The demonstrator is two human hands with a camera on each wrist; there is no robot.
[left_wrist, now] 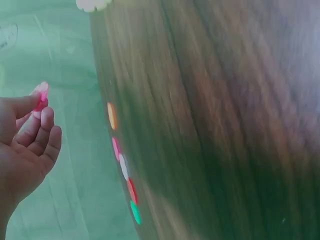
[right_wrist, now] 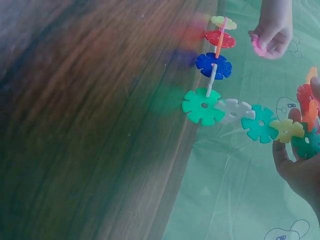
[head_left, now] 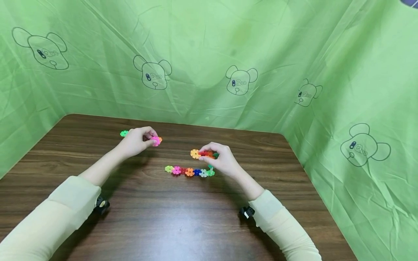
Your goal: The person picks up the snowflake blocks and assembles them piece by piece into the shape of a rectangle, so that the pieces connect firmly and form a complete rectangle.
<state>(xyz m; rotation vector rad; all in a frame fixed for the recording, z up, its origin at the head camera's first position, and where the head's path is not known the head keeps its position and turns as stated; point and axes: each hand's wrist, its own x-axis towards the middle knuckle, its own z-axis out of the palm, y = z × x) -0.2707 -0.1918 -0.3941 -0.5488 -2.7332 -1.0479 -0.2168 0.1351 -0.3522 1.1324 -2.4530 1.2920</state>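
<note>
My left hand (head_left: 135,141) pinches a pink flower-shaped plastic disc (head_left: 155,141) between thumb and fingers, above the table; the left wrist view shows the same pink disc (left_wrist: 41,95). My right hand (head_left: 222,158) grips one end of a chain of slotted discs, with an orange-yellow disc (head_left: 195,154) and a red one beyond its fingertips. From the right hand (right_wrist: 305,172), the chain bends through a yellow disc (right_wrist: 288,131) and a teal disc (right_wrist: 260,123) to a green disc (right_wrist: 204,106). A further row, including a blue disc (head_left: 197,172), runs leftward from there. The palm side hides some discs.
Behind the left hand, loose discs lie in a line along the table's far part, among them an orange disc (left_wrist: 112,116) and a green disc (left_wrist: 135,212). The brown wooden table (head_left: 176,221) is bounded by a green curtain (head_left: 202,101) with printed bear heads.
</note>
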